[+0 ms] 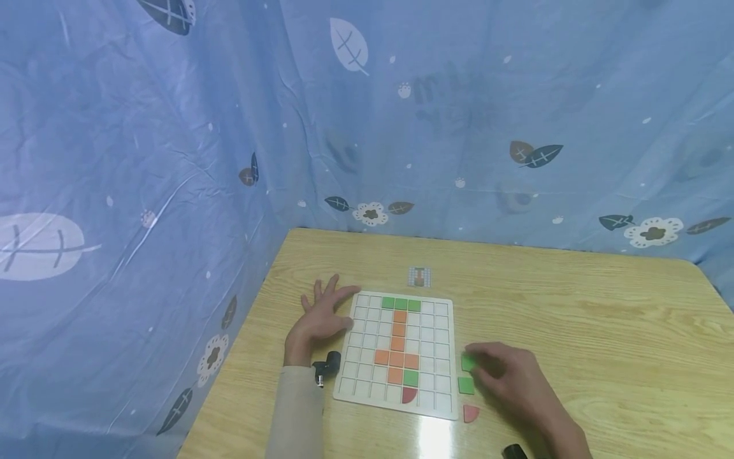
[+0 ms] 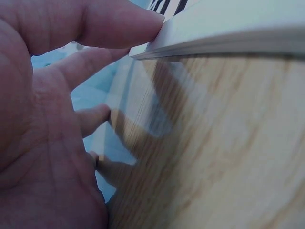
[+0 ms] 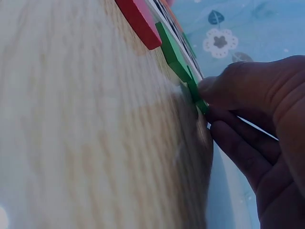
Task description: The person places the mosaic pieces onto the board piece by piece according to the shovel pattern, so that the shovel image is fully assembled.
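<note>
A white gridded board (image 1: 436, 366) lies on the table, bearing green tiles (image 1: 401, 304), orange tiles (image 1: 398, 329) and a red quarter-round tile (image 1: 409, 395). My left hand (image 1: 321, 319) rests at its left edge, fingers spread; thumb (image 2: 128, 26) and forefinger touch the rim. Right of the board, my right hand (image 1: 516, 376) pinches a loose green square tile (image 1: 467, 361) between thumb and forefinger, low at the tabletop. Closer to me lie another green square tile (image 1: 466, 385) and a red quarter-round tile (image 1: 471, 414). The right fingertips partly hide the pinched tile (image 3: 193, 89).
A small printed card (image 1: 420, 276) with a grid pattern lies behind the board. Black wrist cameras (image 1: 328, 365) sit at both wrists. Blue patterned cloth (image 1: 459, 127) hangs behind and left of the wooden table (image 1: 573, 312).
</note>
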Demonstrator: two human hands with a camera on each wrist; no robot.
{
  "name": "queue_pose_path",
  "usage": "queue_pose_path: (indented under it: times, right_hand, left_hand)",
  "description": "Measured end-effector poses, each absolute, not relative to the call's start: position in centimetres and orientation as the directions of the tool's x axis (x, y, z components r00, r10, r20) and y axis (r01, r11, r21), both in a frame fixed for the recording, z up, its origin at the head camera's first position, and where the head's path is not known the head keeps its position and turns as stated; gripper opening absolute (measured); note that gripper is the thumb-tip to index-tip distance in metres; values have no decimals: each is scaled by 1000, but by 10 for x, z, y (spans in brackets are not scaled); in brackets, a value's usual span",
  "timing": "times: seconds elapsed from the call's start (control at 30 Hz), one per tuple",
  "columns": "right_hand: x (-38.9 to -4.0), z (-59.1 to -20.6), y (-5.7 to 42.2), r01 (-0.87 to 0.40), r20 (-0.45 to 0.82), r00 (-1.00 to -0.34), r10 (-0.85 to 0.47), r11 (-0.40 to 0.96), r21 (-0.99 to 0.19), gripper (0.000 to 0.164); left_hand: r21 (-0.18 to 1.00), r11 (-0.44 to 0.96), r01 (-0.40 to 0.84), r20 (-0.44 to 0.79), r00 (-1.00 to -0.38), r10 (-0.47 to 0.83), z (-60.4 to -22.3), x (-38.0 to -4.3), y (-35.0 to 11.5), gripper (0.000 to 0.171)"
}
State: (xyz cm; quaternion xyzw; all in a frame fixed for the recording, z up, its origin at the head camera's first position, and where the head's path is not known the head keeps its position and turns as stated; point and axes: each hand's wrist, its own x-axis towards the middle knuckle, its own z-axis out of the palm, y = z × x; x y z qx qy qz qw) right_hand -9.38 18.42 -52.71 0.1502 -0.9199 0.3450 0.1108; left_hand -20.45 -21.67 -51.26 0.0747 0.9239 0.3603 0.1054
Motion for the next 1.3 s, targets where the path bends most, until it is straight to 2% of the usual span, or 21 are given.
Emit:
queue_pose_path:
  times: [0.3, 0.53, 0.73, 1.03, 1.3]
  right_hand:
    - [-95, -528, 185, -393, 319, -915, -246, 721, -571, 45]
    - [-95, -527, 180, -373, 258, -928, -270, 710, -597, 50]
    - [-96, -528, 179, -410, 318, -909, -271, 719, -561, 48]
    - [-97, -530, 183, -450, 393, -884, -252, 686, -572, 43]
    - [-97, -512, 167, -518, 455, -850, -267, 586, -623, 47]
  left_hand:
    - [691, 721, 62, -132, -969, 210, -512, -204, -217, 83]
    - [692, 720, 53, -136, -970, 201, -511, -203, -217, 82]
    - [698, 715, 51, -135, -970, 200, -512, -203, -217, 82]
    - [701, 711, 58, -132, -969, 209, -513, -203, -218, 82]
    - [697, 715, 62, -137, -966, 218, -513, -205, -217, 82]
